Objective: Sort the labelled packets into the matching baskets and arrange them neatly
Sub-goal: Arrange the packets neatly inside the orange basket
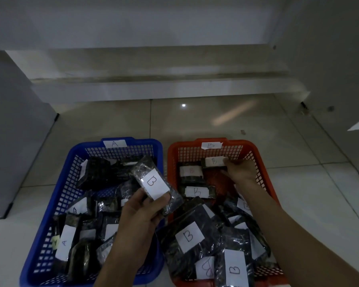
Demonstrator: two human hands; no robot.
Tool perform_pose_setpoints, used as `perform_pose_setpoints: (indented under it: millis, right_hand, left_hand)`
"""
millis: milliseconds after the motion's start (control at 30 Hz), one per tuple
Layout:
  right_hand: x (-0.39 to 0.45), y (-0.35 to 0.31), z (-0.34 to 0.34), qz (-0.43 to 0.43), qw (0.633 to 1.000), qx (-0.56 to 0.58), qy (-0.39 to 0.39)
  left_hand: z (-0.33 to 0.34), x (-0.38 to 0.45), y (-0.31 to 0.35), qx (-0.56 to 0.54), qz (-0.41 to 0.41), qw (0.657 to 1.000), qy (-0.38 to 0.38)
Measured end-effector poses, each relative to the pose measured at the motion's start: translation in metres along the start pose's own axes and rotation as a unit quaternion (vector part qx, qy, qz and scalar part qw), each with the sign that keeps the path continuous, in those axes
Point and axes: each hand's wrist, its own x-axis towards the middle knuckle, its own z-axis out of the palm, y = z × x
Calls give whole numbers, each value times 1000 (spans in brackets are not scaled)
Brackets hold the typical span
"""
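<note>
Two hands work: left hand (142,212) pinches a B packet (157,183) over the blue A basket (71,175); right hand (239,170) grips another in the orange B basket (255,150). Releasing early would misfile it.

B packet (155,184) tilted above blue basket (71,172) – orange basket (263,162) beside.

Bare mesh opens mid-way in the red basket (257,154) (packets (190,237) crowd its near half), tiled floor (216,121) beyond lies open
</note>
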Motion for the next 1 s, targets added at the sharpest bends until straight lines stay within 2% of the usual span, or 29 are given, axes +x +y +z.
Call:
perform_pose_setpoints:
  millis: [67, 133, 233, 367, 467, 567, 633, 733, 867, 1000]
  right_hand:
    - [0, 2, -3, -109, 979, -171, 14]
    - [-1, -3, -10, -153, 955, -253, 9]
    - [4, -25, -32, -156, 923, -352, -12]
    - [-5, -58, -65, -98, 842, -513, -137]
    - [-27, -53, -62, -64, 800, -557, -214]
    - [-42, -38, -53, -139, 756, -619, -161]
    - [-44, -35, -52, -166, 760, -614, -131]
    - [-44, -35, -53, -131, 788, -587, -135]
    - [-37, -39, -50, -114, 797, -578, -130]
    - [-24, -51, -45, -105, 836, -530, -99]
  left_hand:
    - [0, 0, 0, 0, 1, 1000, 0]
    - [1, -1, -1, -1, 3, 1000, 0]
    - [3, -5, 1, 4, 6, 1000, -3]
    - [4, -13, 0, 11, 13, 1000, -11]
    - [7, -19, -1, 17, 16, 1000, -21]
    - [9, -26, -2, 20, 13, 999, -27]
    - [8, -29, 0, 19, 15, 999, -28]
    - [3, -31, 2, 17, 20, 999, -24]
    - [0, -26, 1, 12, 19, 1000, -15]
    - [2, -16, -2, 9, 17, 1000, -16]
